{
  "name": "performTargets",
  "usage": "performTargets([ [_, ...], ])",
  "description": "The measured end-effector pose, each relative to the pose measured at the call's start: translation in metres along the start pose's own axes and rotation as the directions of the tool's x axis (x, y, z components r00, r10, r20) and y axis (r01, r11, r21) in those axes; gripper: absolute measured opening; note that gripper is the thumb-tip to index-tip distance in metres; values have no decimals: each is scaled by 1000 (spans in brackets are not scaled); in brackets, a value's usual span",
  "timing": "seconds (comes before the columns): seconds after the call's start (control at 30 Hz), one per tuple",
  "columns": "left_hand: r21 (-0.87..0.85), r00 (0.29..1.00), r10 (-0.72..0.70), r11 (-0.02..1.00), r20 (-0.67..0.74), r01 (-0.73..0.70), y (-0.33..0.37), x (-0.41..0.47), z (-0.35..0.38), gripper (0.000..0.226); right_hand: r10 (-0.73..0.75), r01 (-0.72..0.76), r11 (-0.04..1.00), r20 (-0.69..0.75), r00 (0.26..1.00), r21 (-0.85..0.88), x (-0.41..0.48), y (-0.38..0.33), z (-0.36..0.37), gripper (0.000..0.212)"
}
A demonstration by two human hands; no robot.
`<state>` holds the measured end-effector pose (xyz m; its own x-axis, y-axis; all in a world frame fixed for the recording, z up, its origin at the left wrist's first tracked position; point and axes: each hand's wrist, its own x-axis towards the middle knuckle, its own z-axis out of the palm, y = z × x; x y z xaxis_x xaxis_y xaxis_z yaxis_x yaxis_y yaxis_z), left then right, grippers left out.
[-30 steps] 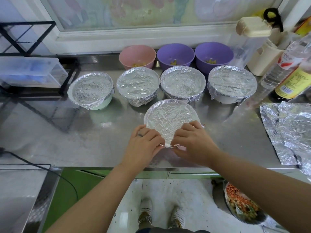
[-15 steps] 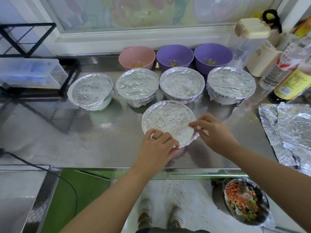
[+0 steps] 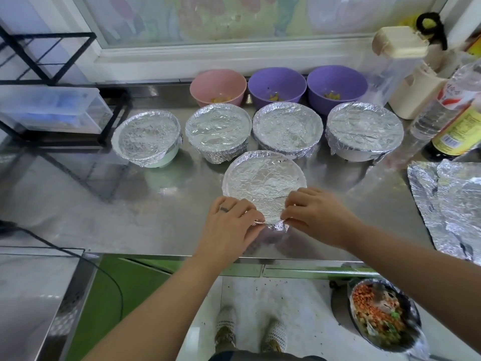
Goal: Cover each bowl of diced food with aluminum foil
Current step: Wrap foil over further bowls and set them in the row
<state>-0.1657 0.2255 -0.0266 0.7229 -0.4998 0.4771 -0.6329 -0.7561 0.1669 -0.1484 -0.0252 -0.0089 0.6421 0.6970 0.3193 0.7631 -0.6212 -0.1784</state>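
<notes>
Head view: half a second ago the right hand [image 3: 320,217] was working the right side of the rim. Now it's back at the near edge, just beside the left hand [image 3: 229,225], which has barely moved. Both have their fingers curled, pinching the crumpled foil [image 3: 273,225] down over the near rim of the front bowl [image 3: 263,183]. The bowl's in the same spot on the steel counter [image 3: 130,217] - just this side of the four covered bowls [image 3: 286,126], with three uncovered bowls [image 3: 277,83] further back.

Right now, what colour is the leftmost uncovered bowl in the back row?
The bowl is pink, clearest in the head view.
</notes>
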Motion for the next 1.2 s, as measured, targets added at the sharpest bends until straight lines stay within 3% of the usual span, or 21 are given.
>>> performTargets([
  [0.07,10,1000,8,1000,-7,-7,-4,0,0,7,-52,52,998,8,999,-32,2,1,1,5],
  [0.17,26,999,26,999,-20,-26,-11,-3,-3,8,-74,75,995,10,997,-69,7,2,3,20],
  [0.27,38,999,24,999,-25,-23,-16,-9,-7,10,-114,113,989,2,994,-92,16,-3,8,10],
  [0.6,13,999,-35,999,-3,35,-31,-37,-22,17,-236,236,972,-34,971,-7,50,-30,31,22],
  [0.77,48,997,-81,996,-10,81,-41,-52,-35,17,-277,276,960,2,961,53,70,-41,41,12],
  [0.93,71,989,-151,986,-4,150,-48,-65,-43,13,-326,325,944,29,945,52,90,-49,49,15],
  [1.1,88,992,-129,988,-4,129,-55,-64,-45,12,-412,417,908,110,905,-32,104,-51,54,13],
  [1.2,93,992,-122,988,-6,122,-57,-60,-41,8,-425,427,904,66,903,-8,111,-51,55,12],
])
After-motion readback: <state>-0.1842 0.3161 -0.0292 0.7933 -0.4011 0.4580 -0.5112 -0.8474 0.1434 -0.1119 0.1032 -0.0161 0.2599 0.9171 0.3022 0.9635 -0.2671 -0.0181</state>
